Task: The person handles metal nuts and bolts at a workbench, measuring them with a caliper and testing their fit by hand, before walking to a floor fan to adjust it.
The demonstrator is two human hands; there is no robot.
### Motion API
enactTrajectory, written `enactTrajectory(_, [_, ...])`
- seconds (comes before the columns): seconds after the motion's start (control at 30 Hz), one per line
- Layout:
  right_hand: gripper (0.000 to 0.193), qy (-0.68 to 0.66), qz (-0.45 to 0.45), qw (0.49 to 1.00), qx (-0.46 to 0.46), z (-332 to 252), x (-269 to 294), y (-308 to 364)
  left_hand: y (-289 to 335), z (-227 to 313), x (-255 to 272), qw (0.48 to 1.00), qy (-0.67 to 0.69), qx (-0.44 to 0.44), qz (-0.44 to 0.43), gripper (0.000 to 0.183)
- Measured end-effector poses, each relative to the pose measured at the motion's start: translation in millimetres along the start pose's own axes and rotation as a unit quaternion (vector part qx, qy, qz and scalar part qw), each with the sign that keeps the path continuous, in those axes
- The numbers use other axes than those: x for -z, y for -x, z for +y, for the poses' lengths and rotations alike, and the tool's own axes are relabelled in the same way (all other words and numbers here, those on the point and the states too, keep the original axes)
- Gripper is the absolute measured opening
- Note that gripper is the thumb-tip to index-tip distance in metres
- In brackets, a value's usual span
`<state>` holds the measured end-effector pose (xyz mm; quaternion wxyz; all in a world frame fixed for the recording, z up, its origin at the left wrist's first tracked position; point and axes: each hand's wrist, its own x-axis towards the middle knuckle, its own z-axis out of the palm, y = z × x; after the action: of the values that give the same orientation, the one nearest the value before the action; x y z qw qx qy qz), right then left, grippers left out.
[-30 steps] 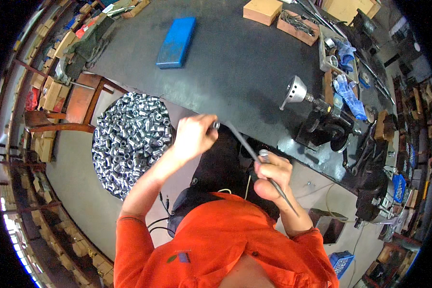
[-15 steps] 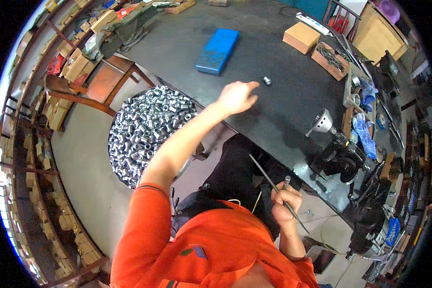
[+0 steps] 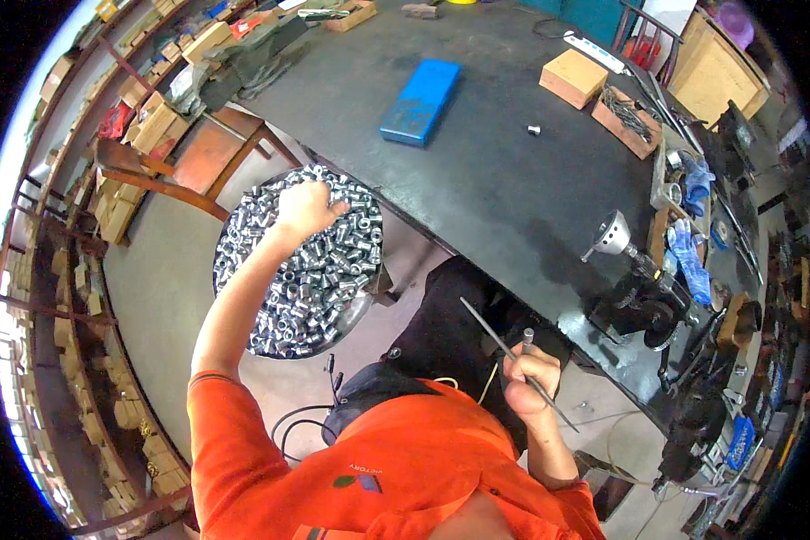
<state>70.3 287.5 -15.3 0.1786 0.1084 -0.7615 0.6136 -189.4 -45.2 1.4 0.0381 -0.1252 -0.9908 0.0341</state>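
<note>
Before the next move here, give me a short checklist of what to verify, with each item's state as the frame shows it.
1. Left hand is on the pile of small metal parts in the round tray: ok.
2. A part actually in the left grip: cannot tell, fingers are curled into the pile.
3. Right hand holds the thin rod-like tool firmly: ok, fingers are wrapped around it.
4. Tool tip is apart from the dark workbench: ok, it points up over the lap.
5. Single small part lying on the bench near the blue case, apart from both hands: ok.
</note>
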Motion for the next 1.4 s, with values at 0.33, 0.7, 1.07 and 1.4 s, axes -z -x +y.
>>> enactTrajectory(0.33, [0.017,-0.011,-0.010,1.000,-0.021,-2.9,7.6,0.6,15.0,10.1,22.9,0.994,0.107,-0.011,-0.007,0.027])
enactTrajectory(0.7, [0.019,-0.011,-0.091,0.996,-0.005,-1.1,-3.7,-12.1,71.4,101.5,42.5,0.553,0.791,-0.080,-0.252,0.040])
enactTrajectory(1.07, [0.022,-0.009,-0.169,0.985,-0.043,-2.7,-9.5,-27.6,87.6,140.0,42.8,0.574,0.767,-0.099,-0.270,0.033])
enactTrajectory(1.4, [0.022,0.019,-0.189,0.981,-0.030,1.0,-9.8,-30.8,107.5,149.1,10.2,0.382,0.858,0.008,-0.342,0.034])
